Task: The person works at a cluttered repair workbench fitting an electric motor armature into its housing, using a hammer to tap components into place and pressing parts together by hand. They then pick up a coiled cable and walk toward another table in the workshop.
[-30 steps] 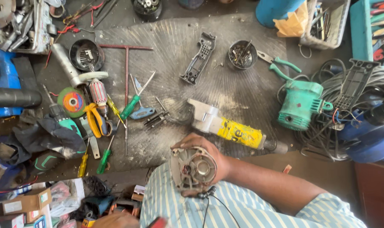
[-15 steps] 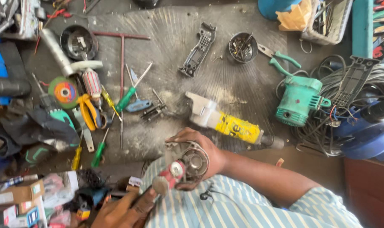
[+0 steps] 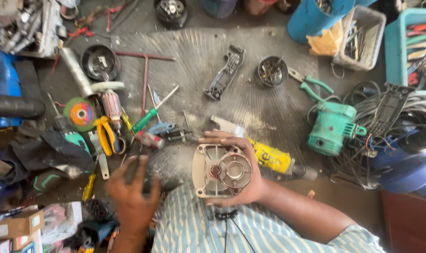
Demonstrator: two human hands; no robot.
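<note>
**Right hand cups a round metal housing; left hand reaches out, blurred**

The right hand [image 3: 243,171] holds a grey metal gear housing [image 3: 221,171] against the person's striped shirt [image 3: 199,225]. Its fingers [image 3: 222,137] curl over the top edge and the thumb closes under the lower edge, so the part is gripped firmly. The housing's open, circular face points up toward the camera, and its slightly longer side runs up and down in the view.

The left hand [image 3: 131,199] is stretched forward over the work surface with its fingers [image 3: 140,164] spread apart. It is motion-blurred, and whether it touches anything cannot be told. Nearest to its fingertips lie a small red-and-grey part [image 3: 149,139] and a green-handled screwdriver [image 3: 149,117].

Just behind the housing lies a yellow-and-silver angle grinder body [image 3: 269,157], its long axis slanting from upper left to lower right. A green power tool [image 3: 332,129] sits to the right beside a heap of grey cables [image 3: 409,117].

The surface is a scuffed, dusty grey mat [image 3: 199,61], crowded with yellow-handled pliers [image 3: 105,136], a motor armature [image 3: 112,104], a black bowl of small parts [image 3: 99,62] and a tin of screws [image 3: 271,71].
</note>
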